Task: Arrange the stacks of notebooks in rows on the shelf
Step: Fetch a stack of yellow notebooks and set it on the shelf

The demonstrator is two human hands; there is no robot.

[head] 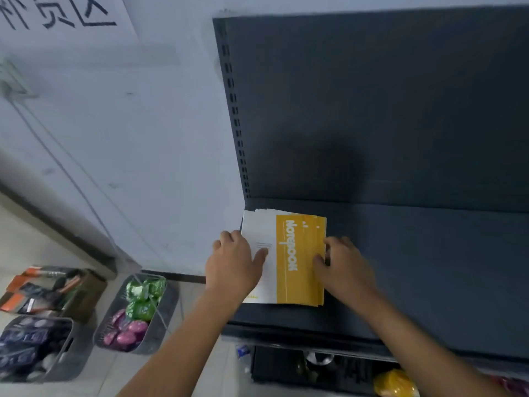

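The stack of notebooks (294, 253) is lying on the shelf (429, 267) between the fingers of the left hand (233, 260) and the right hand (346, 267), touching both. The back panel (372, 110) is standing beyond the fingertips. Left of the left fingers, lower down, a basket (169, 306) is sitting on the floor.

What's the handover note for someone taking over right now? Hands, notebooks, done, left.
Left hand: grips the left edge of the stack of notebooks, thumb on the top cover.
Right hand: grips the stack's right edge, fingers curled.
Stack: lies flat at the far-left end of the shelf, its back edges slightly fanned.
Done: one stack is on the shelf.
Left: square it up, let go, and build the row rightward. No other stacks are in view.
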